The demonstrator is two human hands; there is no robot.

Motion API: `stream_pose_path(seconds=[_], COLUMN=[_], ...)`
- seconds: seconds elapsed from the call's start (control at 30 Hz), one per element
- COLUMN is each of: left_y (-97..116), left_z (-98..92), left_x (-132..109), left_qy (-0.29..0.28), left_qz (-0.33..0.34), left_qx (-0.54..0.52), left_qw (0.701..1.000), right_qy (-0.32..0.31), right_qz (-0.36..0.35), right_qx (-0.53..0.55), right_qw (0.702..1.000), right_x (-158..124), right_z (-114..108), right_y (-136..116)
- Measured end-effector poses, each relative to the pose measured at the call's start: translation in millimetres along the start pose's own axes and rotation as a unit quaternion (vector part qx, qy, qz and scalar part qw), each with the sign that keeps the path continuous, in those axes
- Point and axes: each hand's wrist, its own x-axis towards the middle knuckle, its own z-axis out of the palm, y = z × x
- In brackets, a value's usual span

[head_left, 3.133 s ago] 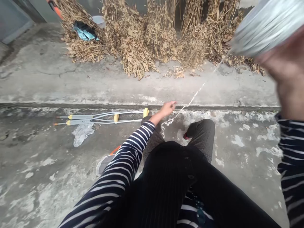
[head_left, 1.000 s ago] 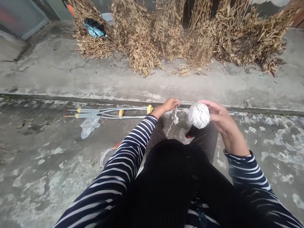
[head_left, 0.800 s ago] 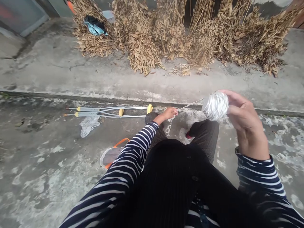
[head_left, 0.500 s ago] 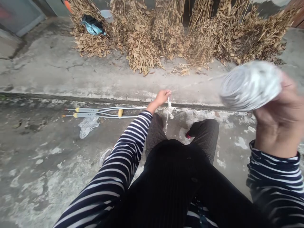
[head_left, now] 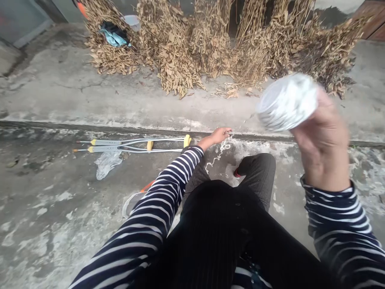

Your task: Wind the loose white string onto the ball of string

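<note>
My right hand (head_left: pixel 323 146) clamps blurred twine spool (head_left: pixel 287 102), axis seemingly tilted up-right | left hand (head_left: pixel 217 135) pinches twine end (head_left: pixel 221 149) | spool lower, nearer centre than before.

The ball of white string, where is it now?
In the head view, upper right: the ball of white string is raised in the right hand, before the dry leafy stalks.

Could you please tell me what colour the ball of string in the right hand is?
White; the ball of string shows, blurred, in the head view.
</note>
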Motion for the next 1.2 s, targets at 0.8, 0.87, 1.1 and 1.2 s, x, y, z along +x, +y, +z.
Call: stream_pose_path(seconds=[0.8, 0.87, 1.1, 1.2], left_y=[26, 22, 12, 5], left_z=[30.6, 28.4, -13.5, -26.2], left_x=[-66, -65, -27, -4], left_qy=[0.006, 0.01, 0.07, 0.058], left_qz=[0.038, 0.038, 0.06, 0.087], left_qx=[-0.197, -0.181, -0.012, 0.036], left_qw=[0.98, 0.983, 0.996, 0.994], right_qy=[0.016, 0.016, -0.018, 0.015], right_qz=[0.285, 0.269, 0.239, 0.192], right_qx=[0.094, 0.08, 0.05, 0.042], right_qw=[0.954, 0.96, 0.969, 0.98], right_x=[-11, -13, -10, -2], right_z=[-18, -15, -13, -14], right_y=[113, 108, 77, 45])
